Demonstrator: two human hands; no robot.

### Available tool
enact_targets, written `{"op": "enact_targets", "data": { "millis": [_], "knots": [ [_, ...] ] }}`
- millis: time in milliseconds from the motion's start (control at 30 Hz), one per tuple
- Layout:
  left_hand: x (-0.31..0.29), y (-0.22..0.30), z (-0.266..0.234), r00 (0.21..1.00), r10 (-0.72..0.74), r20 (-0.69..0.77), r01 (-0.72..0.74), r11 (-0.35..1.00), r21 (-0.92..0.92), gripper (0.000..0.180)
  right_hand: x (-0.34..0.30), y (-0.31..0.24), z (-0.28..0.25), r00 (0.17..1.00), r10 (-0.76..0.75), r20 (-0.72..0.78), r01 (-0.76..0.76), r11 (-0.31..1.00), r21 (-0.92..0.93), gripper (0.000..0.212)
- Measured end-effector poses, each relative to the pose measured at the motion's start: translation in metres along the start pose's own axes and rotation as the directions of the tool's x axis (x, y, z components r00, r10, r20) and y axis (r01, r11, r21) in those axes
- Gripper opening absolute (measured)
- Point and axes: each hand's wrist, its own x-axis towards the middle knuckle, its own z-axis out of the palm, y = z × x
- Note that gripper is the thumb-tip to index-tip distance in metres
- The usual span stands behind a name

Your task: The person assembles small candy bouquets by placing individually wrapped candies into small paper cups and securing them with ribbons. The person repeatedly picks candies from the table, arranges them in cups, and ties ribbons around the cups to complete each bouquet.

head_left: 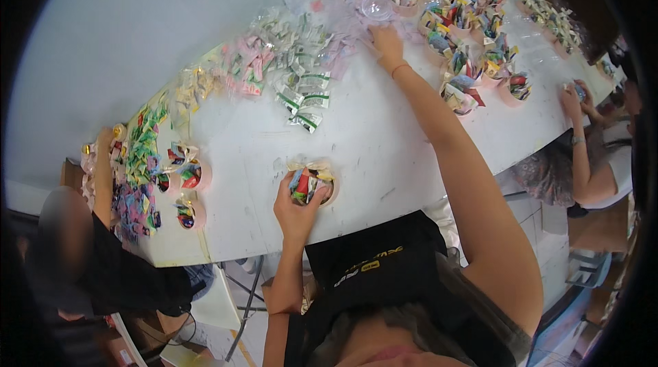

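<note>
My left hand (295,211) is wrapped round the near side of a round pale pink tub (334,193) on the table. Small wrapped packets (306,180) in red, white, blue and yellow fill it, and my thumb lies over them. At the far side of the table my right hand (387,48) is at a spread of pale lilac packets (351,37). Its fingers point down and are partly hidden, so what they hold does not show. Just beyond it is a clear round plastic container (376,6).
Piles of green-and-white (301,86), pink (253,58), yellow (195,86) and green packets (145,137) line the far edge. Filled tubs stand at left (195,175) and back right (466,17). Co-workers sit at left (116,250) and right (603,154).
</note>
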Motion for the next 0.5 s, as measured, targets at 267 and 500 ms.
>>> {"op": "enact_targets", "data": {
  "millis": [267, 500],
  "knots": [
    [0.023, 0.024, -0.011, 0.974, -0.087, 0.209, 0.033, 0.968, 0.25, 0.073, -0.068, -0.036, -0.057, 0.896, 0.437, -0.075, -0.117, 0.395, 0.911, 0.031],
    [0.045, 0.003, -0.008, 0.933, 0.022, 0.358, 0.025, 0.992, -0.125, 0.056, -0.205, -0.142, -0.186, 0.854, -0.48, 0.2, -0.023, 0.348, 0.937, 0.02]
  ]
}}
